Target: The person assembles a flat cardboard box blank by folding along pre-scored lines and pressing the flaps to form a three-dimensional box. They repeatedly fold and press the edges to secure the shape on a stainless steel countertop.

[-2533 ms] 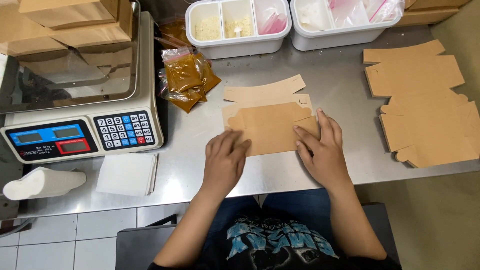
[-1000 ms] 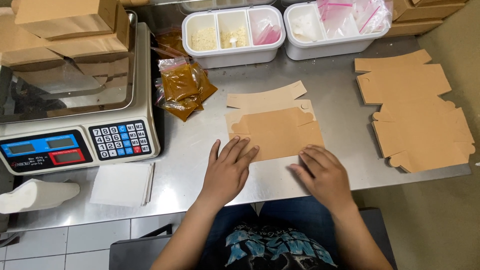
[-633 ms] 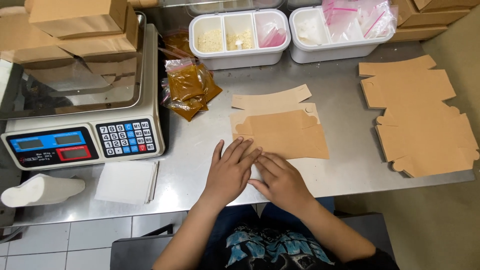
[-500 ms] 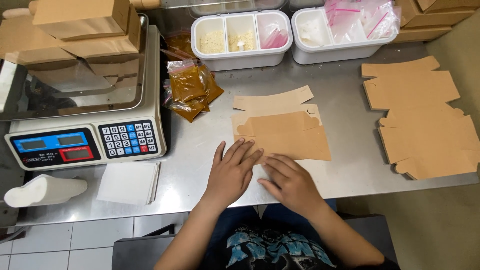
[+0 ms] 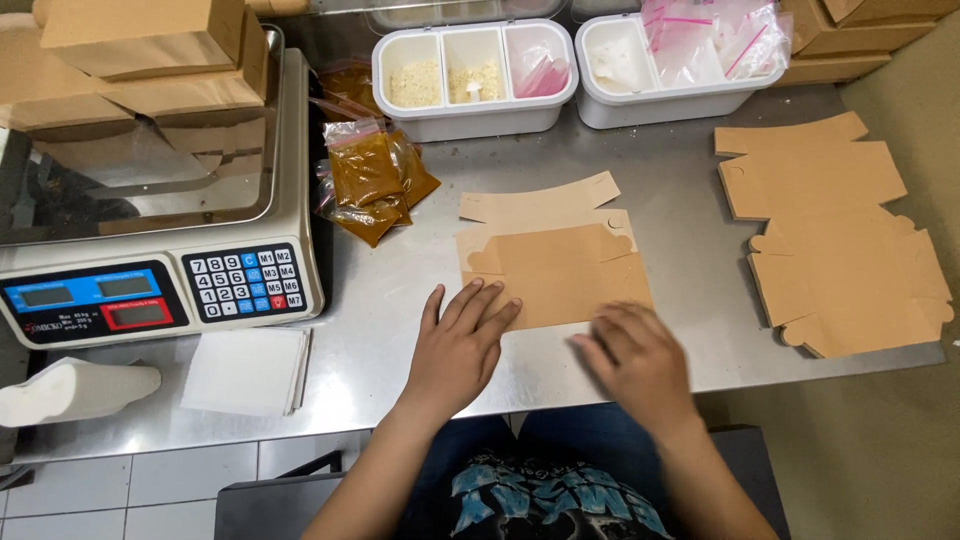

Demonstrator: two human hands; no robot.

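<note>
A flat brown cardboard box blank point(image 5: 560, 262) lies on the steel table point(image 5: 660, 180) in front of me, its flaps folded over. My left hand point(image 5: 458, 345) rests flat, fingers spread, with the fingertips on the blank's near left edge. My right hand point(image 5: 638, 362) is blurred, palm down, just below the blank's near right edge; its fingers are loosely curled and hold nothing.
A stack of flat box blanks point(image 5: 835, 235) lies at the right. A digital scale point(image 5: 150, 290) carrying folded brown boxes point(image 5: 150, 50) stands at the left, with white paper point(image 5: 245, 370) before it. Sauce bags point(image 5: 370, 180) and two white bins point(image 5: 470, 75) sit behind.
My right hand slid along the blank's near edge to the left beside my left hand, then swept back to the right. My left hand stayed pressed on the blank.
</note>
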